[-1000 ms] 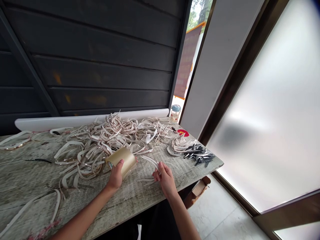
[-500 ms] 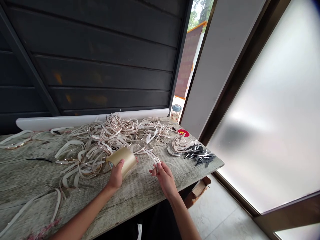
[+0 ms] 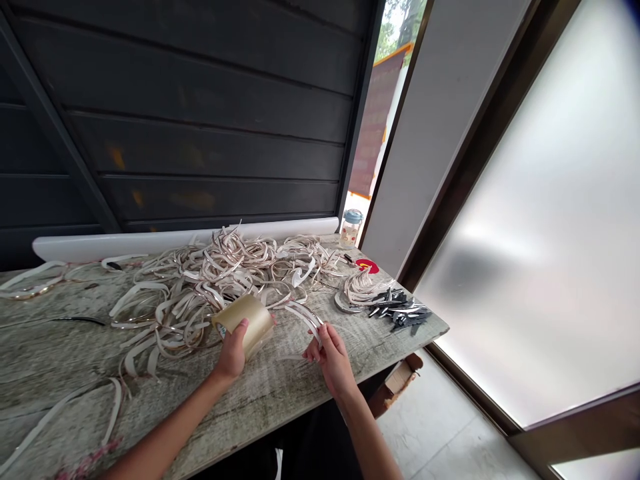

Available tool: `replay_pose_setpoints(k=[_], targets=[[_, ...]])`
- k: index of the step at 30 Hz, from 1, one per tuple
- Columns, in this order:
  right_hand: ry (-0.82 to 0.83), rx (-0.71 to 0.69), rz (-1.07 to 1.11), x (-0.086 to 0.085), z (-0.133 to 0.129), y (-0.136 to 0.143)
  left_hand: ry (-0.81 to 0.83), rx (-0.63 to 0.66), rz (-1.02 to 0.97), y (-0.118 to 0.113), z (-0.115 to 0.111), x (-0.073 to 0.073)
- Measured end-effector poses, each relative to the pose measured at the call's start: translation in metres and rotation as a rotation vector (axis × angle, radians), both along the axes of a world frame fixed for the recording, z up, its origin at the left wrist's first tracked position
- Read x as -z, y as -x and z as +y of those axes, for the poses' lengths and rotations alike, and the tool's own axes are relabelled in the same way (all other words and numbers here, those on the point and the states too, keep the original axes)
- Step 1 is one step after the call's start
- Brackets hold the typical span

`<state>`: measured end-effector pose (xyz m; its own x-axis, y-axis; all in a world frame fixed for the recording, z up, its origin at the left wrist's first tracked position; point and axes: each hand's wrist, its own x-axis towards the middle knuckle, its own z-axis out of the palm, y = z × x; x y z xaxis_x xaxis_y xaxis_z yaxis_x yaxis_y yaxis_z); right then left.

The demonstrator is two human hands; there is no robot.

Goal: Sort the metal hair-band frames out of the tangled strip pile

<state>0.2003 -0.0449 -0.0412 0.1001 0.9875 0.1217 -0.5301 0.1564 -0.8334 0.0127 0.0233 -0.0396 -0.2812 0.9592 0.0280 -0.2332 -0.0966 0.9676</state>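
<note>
Strips (image 3: pixel 240 257) litter the table (image 3: pixel 55 353) near possibly metal panelling (image 3: pixel 215 83).

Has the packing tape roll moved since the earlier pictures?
No; the packing tape roll in the left hand shows no clear shift against the lidded bottle.

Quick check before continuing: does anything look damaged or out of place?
Yes: the cardboard box below the right end of the table has a ragged, torn-looking edge. The pale strips behind the tape roll lie tangled, unlike the neater bundle at right.
</note>
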Motion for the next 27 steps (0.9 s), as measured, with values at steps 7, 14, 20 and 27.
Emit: replay_pose_setpoints(k=[7, 14, 20, 27], targets=[[0.008, -0.005, 0.054, -0.0041, 0.0013, 0.0015, 0.024, -0.016, -0.015, 0.0000, -0.0004, 0.0004], [-0.013, -0.053, 0.064, -0.0034, 0.0006, 0.0000, 0.030, -0.020, -0.029, 0.0007, 0.0005, 0.0009], [-0.021, -0.046, -0.030, -0.0057, -0.0015, -0.0018, 0.026, -0.043, -0.028, 0.0007, 0.0000, 0.0013], [-0.015, -0.003, 0.054, -0.0046, 0.0011, -0.0009, 0.030, -0.016, -0.029, 0.0004, 0.0008, 0.0018]])
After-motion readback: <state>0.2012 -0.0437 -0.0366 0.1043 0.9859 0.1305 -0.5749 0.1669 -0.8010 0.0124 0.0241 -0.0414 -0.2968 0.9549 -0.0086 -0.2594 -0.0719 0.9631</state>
